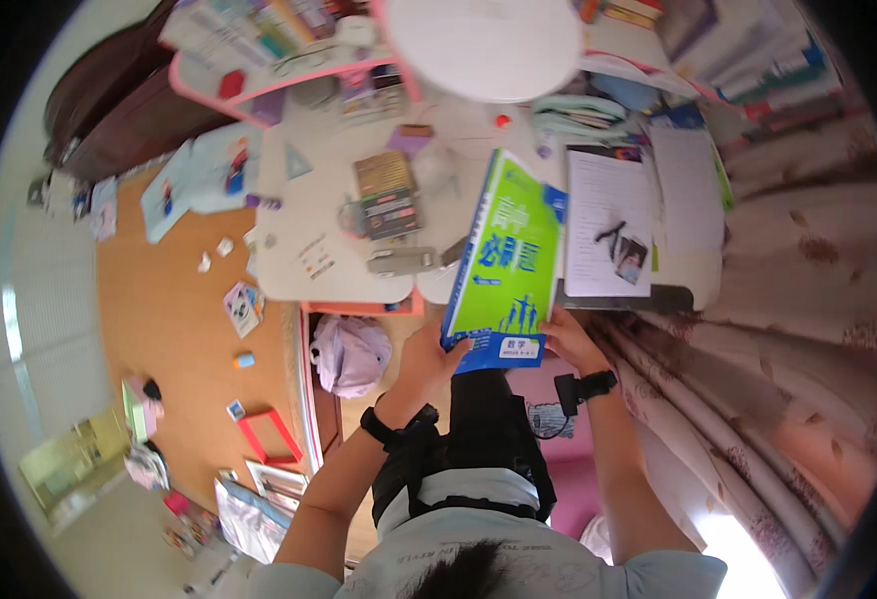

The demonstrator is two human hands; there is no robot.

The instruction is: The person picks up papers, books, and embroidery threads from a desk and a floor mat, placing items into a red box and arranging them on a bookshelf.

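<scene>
Green-and-blue book [520, 235]: held up closed, tilted, right across the counter's [348, 285] near edge!
Left hand [426, 351]: lower left corner pinched between thumb and fingers.
Right hand [572, 339]: lower right edge pinched by the fingers.
Printed sheet [598, 200]: seen lying beyond, to the right.

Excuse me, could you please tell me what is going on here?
A person at a white, pink-edged desk is holding a green-and-blue paperback book by its lower part, the left hand on its left side and the right hand on its right. The book is closed, its front cover in view. To its right, printed sheets lie on the desk; to its left, below the desk's front edge, is a pale purple backpack.
</scene>
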